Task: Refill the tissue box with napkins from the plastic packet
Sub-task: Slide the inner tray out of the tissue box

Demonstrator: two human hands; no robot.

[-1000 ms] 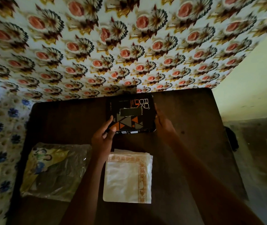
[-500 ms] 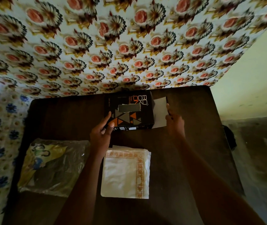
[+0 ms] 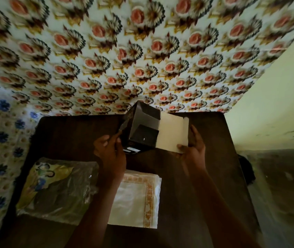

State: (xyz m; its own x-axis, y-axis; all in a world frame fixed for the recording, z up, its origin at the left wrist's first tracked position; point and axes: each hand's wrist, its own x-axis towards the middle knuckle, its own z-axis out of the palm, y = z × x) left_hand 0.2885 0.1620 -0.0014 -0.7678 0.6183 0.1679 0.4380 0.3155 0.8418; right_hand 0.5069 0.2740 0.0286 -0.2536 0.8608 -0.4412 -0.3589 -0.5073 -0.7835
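Looking down from head height in dim light, much of the scene is dark and soft, so print on the tissue box (image 3: 140, 129) cannot be read and its inside is only a black hollow. Both forearms run off the bottom edge of the frame, and the left forearm covers the near left part of the napkins (image 3: 139, 197). The box is black, tipped up off the dark wooden table (image 3: 71, 133) near its far edge, with its open end turned toward the camera and a pale end flap (image 3: 171, 133) swung out to the right. The left hand (image 3: 111, 156) is loosely curled at the box's lower left corner, thumb and fingertips pinching its edge. The right hand (image 3: 192, 151) is spread fairly wide, palm toward the camera, with the thumb pressed on the flap's lower corner and the fingers behind the flap's outer edge. The napkins lie flat in a white stack with an orange patterned border, on the table just nearer than the box. The plastic packet (image 3: 56, 190), crumpled, clear and partly printed in yellow and blue, lies to the left of the stack, just beside it. Behind the table hangs a flower-patterned cloth (image 3: 142, 59), blurred toward the edges.
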